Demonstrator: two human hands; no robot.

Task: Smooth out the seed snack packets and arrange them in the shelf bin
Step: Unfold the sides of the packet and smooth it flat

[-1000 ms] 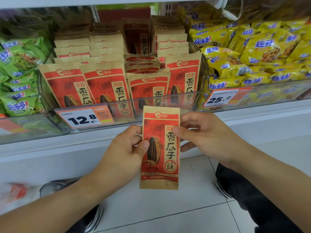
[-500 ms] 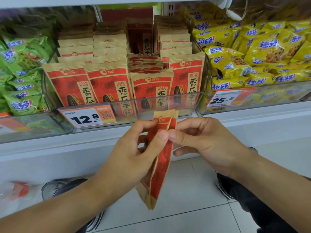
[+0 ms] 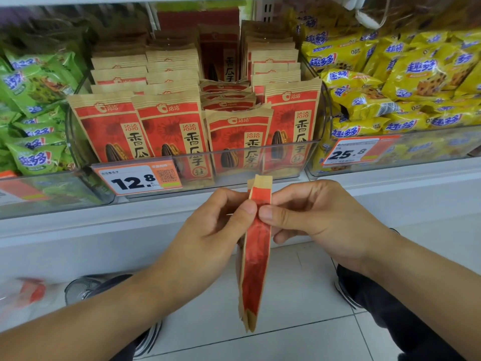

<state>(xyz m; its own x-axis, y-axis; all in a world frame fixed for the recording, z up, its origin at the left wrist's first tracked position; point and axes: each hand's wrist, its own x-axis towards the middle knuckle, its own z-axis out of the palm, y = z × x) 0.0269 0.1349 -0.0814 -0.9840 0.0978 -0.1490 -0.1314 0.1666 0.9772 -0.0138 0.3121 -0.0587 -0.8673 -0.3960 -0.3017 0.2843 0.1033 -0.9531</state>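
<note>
**Q:** What do you log nearest the camera?

**A:** I note both forearms entering from the bottom corners. At frame centre my left hand [image 3: 213, 230] and right hand [image 3: 309, 217] pinch one seed packet [image 3: 253, 259] near its top, thumb tips almost meeting across it, the other fingers curled behind. The packet hangs edge-on to the camera, upright, its red side panel showing and its bottom edge over the pale floor tiles [image 3: 299, 321]. A shoe [image 3: 86, 287] sits lower left; dark trousers [image 3: 406, 321] lower right.

**Q:** And the bin?

**A:** Just beyond the hands, mid-frame: a clear shelf bin [image 3: 260, 155], apart from the held packet. Inside I count four rows of standing seed packets [image 3: 171, 126]; the third row from the left sits lower, with several packets slumped behind its front one. A price tag reading 12.8 [image 3: 138, 179] is on the bin front, left of centre.

**Q:** Further out?

**A:** Green snack bags [image 3: 33, 100] at the left edge, yellow snack bags [image 3: 406, 82] upper right, and a 25.8 tag [image 3: 351, 152] below them.
</note>
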